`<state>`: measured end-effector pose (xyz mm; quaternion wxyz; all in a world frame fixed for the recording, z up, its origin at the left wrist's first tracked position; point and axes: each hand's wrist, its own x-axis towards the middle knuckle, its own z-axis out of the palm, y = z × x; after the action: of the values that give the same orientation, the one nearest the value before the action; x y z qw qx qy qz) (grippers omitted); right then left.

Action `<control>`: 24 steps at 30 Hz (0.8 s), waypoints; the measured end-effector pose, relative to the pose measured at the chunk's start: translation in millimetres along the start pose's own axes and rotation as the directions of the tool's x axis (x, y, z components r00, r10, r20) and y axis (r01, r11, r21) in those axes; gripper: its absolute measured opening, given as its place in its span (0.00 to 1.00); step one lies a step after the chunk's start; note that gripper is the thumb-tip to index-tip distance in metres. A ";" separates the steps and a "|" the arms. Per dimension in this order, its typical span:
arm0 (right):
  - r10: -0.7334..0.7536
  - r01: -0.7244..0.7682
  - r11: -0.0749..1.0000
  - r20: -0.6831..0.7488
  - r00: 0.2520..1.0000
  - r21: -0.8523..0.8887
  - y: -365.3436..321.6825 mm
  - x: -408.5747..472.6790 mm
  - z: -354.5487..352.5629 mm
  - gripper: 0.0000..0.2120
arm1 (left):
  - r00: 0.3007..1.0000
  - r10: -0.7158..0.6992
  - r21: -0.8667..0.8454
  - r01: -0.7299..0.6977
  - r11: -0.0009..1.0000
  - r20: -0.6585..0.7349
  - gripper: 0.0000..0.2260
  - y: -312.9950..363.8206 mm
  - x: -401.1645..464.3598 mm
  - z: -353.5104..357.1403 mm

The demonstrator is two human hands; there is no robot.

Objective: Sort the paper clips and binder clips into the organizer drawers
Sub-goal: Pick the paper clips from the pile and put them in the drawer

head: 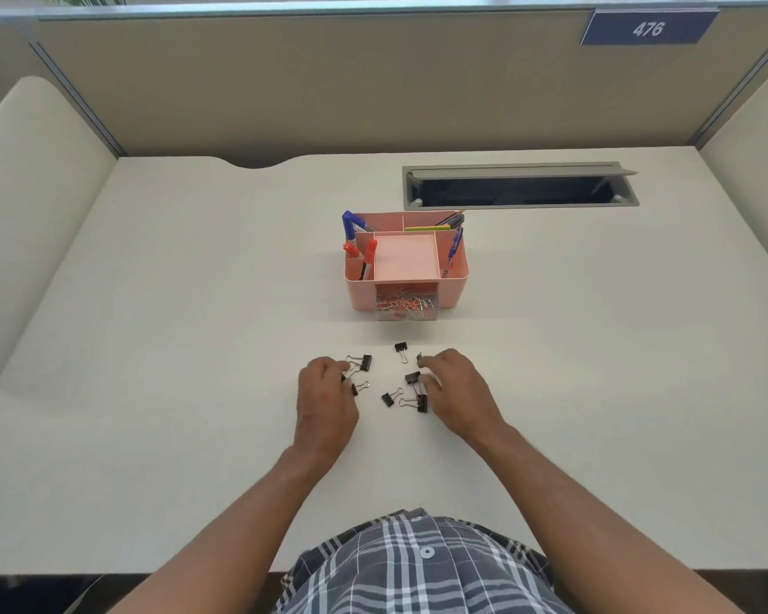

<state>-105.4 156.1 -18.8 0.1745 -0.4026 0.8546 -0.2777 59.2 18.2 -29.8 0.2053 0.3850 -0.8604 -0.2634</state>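
Several black binder clips lie scattered on the white desk (196, 392) in front of me. My left hand (324, 398) has its fingers curled over the wire handles of a binder clip (364, 362) at the left of the group. Another small clip (359, 387) lies just beside its fingers. My right hand (455, 392) has its fingers curled around a binder clip (412, 378). More clips lie apart: one (401, 347) nearer the organizer, one (387, 399) in the middle, one (421, 403) under my right hand. The pink organizer (455, 281) has a clear drawer (406, 308), pulled out and full of coloured paper clips.
Markers and pens stand in the organizer's side compartments (360, 254). A grey cable tray opening (519, 188) is set into the desk behind the organizer. Beige partition walls enclose the desk at the back and both sides.
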 end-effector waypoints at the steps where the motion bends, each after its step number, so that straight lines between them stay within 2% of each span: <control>1: -0.010 0.010 1.000 -0.017 1.000 -0.016 -0.9 4.7 -1.0 0.13 | 1.000 -0.029 0.003 0.029 1.000 0.002 0.11 -4.7 0.8 -1.8; 5: -0.033 0.032 0.997 -0.010 0.999 -0.077 -0.2 17.1 -3.3 0.13 | 0.995 -0.083 -0.015 0.084 0.996 0.052 0.09 -16.2 5.3 -7.6; 10: 0.145 -0.144 0.989 0.028 0.989 -0.027 11.2 16.8 -7.6 0.12 | 0.991 -0.086 -0.050 0.092 0.995 0.099 0.09 -18.1 7.0 -7.2; 13: 0.202 -0.201 0.979 -0.040 0.978 0.039 15.6 14.6 -12.5 0.14 | 0.989 -0.095 -0.062 0.102 0.993 0.113 0.09 -16.6 9.5 -3.4; 15: 0.174 -0.173 0.985 -0.068 0.982 0.021 18.4 16.4 -14.5 0.18 | 0.988 -0.092 -0.068 0.101 0.993 0.120 0.09 -14.7 12.0 -1.3; 18: 0.084 -0.085 0.994 -0.006 0.996 -0.075 20.5 25.3 -15.8 0.22 | 0.988 -0.078 -0.074 0.089 0.993 0.130 0.09 -12.9 15.1 0.7; 24: 0.015 -0.005 0.987 0.060 0.998 -0.161 14.9 27.7 -5.9 0.21 | 0.981 -0.045 -0.077 0.060 0.995 0.186 0.08 -10.7 14.8 3.0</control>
<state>-134.4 144.1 -25.4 0.1686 -0.4195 0.8705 -0.1945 54.2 1.6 -36.5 0.1334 0.3726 -0.8537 -0.3385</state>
